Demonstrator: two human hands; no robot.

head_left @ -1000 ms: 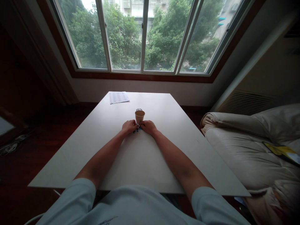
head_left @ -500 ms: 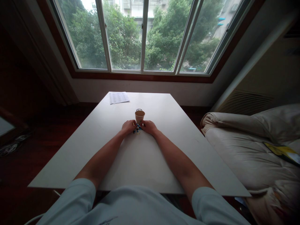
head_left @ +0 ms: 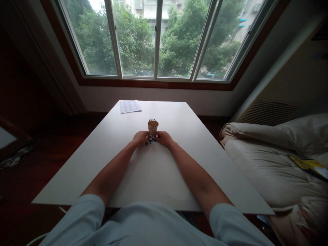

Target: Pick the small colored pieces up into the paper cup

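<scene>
A brown paper cup (head_left: 153,126) stands upright near the middle of the white table (head_left: 156,177). Just in front of it lies a small heap of tiny blue, black and pale pieces (head_left: 152,139), too small to name. My left hand (head_left: 141,138) rests at the heap's left side, its fingers curled in at the cup's base. On the other side, my right hand (head_left: 164,138) has thumb and finger pinched together by the cup's lower right. What either hand holds between the fingertips, if anything, is too small to make out.
Behind the cup lies a thin dark loop (head_left: 152,120). Papers (head_left: 130,106) are at the table's far left corner. A cushioned beige sofa (head_left: 258,160) stands to the right, and a wide window (head_left: 156,44) is beyond the table.
My fingers have shifted slightly around the small pieces, and the heap looks a little different. The cup stays in place.
</scene>
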